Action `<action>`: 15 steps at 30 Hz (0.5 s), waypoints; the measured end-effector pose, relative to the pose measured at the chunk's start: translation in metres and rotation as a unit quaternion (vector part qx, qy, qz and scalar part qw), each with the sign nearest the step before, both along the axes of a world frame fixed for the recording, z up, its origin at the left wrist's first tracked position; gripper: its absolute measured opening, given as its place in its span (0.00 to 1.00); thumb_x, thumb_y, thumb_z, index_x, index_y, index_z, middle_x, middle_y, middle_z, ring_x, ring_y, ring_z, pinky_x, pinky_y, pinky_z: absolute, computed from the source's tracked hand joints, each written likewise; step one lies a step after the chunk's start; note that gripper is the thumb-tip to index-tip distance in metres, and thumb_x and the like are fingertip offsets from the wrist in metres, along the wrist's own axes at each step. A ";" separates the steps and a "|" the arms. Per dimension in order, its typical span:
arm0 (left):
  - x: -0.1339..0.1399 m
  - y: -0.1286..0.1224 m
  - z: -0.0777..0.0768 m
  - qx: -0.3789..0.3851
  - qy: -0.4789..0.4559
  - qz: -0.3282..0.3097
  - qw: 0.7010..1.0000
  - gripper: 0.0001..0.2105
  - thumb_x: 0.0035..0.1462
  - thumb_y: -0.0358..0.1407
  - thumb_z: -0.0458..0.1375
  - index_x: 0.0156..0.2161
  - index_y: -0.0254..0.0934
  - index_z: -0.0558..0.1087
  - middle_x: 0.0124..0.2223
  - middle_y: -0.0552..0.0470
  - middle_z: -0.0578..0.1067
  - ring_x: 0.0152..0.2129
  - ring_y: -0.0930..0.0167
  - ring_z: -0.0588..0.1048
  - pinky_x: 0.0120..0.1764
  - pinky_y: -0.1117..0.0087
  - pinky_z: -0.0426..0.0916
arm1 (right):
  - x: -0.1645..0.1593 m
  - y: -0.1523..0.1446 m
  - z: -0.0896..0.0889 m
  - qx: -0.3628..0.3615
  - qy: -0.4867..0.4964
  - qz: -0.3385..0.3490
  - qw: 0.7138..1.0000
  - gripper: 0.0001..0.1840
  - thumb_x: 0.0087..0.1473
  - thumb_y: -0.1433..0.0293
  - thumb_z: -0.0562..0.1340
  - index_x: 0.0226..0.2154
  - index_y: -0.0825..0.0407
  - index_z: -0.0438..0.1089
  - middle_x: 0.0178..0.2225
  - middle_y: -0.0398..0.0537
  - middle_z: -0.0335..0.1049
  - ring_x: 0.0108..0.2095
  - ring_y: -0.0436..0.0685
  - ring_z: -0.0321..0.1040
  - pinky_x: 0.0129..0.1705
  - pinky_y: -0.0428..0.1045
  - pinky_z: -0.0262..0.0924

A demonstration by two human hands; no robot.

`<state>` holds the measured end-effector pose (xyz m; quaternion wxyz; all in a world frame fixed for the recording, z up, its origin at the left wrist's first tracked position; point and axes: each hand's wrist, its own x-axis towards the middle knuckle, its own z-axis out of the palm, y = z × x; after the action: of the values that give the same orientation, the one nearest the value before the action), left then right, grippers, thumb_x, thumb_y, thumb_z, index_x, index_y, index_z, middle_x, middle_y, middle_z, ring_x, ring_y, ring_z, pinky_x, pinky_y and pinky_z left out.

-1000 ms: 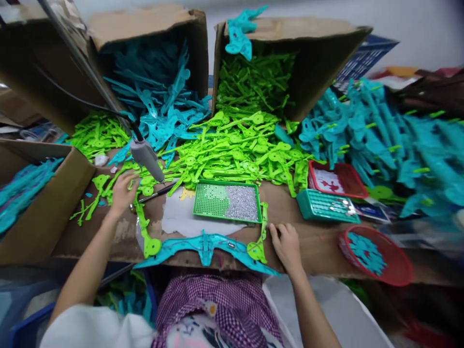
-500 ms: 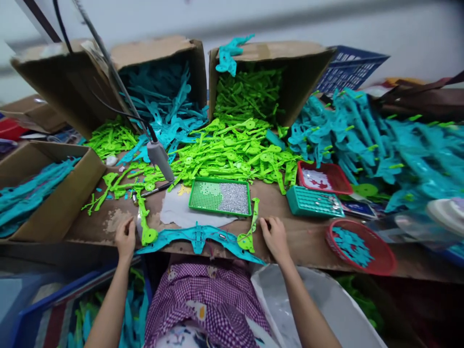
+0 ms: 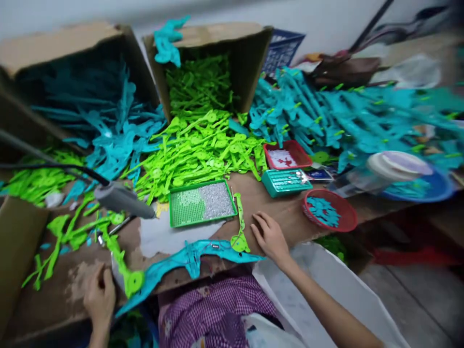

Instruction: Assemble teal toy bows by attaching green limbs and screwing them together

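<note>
A turquoise bow-shaped plastic piece [image 3: 194, 256] lies along the table's front edge between my hands. A lime-green arm [image 3: 133, 282] with a round end rests at its left side, and another lime-green arm [image 3: 239, 237] at its right. My left hand [image 3: 99, 292] is on the table left of the piece, loosely curled, a gap showing between thumb and fingers, holding nothing visible. Beyond the piece's right tip, my right hand [image 3: 271, 238] rests with fingers apart and nothing in them. Behind the piece sits a green tray [image 3: 174, 223] of small silvery parts, partly over a pale sheet [image 3: 152, 241].
A grey-handled tool [image 3: 123, 199] on a cable hangs at left. Lime-green parts [image 3: 203, 150] are heaped before cardboard boxes [image 3: 221, 36]. Turquoise pieces [image 3: 319, 116] pile up at right. Nearby are a teal box [image 3: 286, 183], a red tray [image 3: 290, 150] and a red basket [image 3: 348, 210].
The view has swung to the right, so things appear further left. My right hand's fingers are more spread. The bow-shaped piece and green arms still lie between my hands.
</note>
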<state>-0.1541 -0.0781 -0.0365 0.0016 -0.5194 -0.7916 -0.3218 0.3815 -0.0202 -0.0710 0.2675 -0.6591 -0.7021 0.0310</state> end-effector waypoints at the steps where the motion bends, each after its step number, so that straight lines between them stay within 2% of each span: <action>1: -0.004 0.003 -0.005 -0.008 0.015 -0.014 1.000 0.22 0.55 0.44 0.49 0.55 0.53 0.69 0.50 0.44 0.75 0.52 0.50 0.71 0.53 0.46 0.65 | -0.002 0.001 -0.001 0.005 -0.024 -0.015 1.000 0.25 0.64 0.57 0.51 0.55 0.51 0.69 0.55 0.58 0.70 0.54 0.63 0.68 0.54 0.60 0.64; 3: -0.010 0.008 -0.010 -0.023 0.046 -0.030 0.998 0.22 0.55 0.44 0.50 0.54 0.44 0.71 0.47 0.40 0.75 0.50 0.49 0.71 0.52 0.45 0.66 | -0.005 0.003 0.000 0.000 -0.066 -0.016 0.998 0.25 0.64 0.58 0.50 0.57 0.51 0.67 0.57 0.57 0.68 0.57 0.63 0.66 0.56 0.60 0.64; 6: -0.009 0.014 -0.007 -0.042 0.070 -0.032 0.996 0.23 0.56 0.43 0.50 0.51 0.31 0.71 0.45 0.36 0.74 0.49 0.50 0.71 0.53 0.47 0.65 | -0.006 0.003 0.005 -0.026 -0.104 -0.008 0.994 0.26 0.65 0.60 0.49 0.60 0.51 0.64 0.61 0.55 0.65 0.61 0.61 0.62 0.60 0.60 0.60; 12: 0.005 0.019 -0.001 -0.080 0.087 -0.034 0.992 0.24 0.61 0.41 0.45 0.53 0.22 0.70 0.45 0.31 0.72 0.53 0.50 0.67 0.56 0.46 0.62 | -0.004 -0.001 0.007 -0.077 -0.121 0.010 0.990 0.27 0.66 0.62 0.48 0.64 0.49 0.58 0.63 0.51 0.61 0.64 0.59 0.59 0.64 0.60 0.55; 15: 0.006 0.016 -0.004 -0.102 0.092 -0.028 0.990 0.25 0.62 0.40 0.44 0.54 0.23 0.69 0.48 0.31 0.70 0.56 0.49 0.64 0.58 0.45 0.60 | -0.001 -0.002 0.008 -0.079 -0.122 0.025 0.989 0.26 0.66 0.63 0.48 0.63 0.51 0.60 0.63 0.52 0.62 0.63 0.59 0.59 0.64 0.59 0.54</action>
<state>-0.1476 -0.0618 -0.0406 0.0122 -0.5664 -0.8018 -0.1905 0.3804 -0.0220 -0.0633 0.1260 -0.6592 -0.7413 0.0122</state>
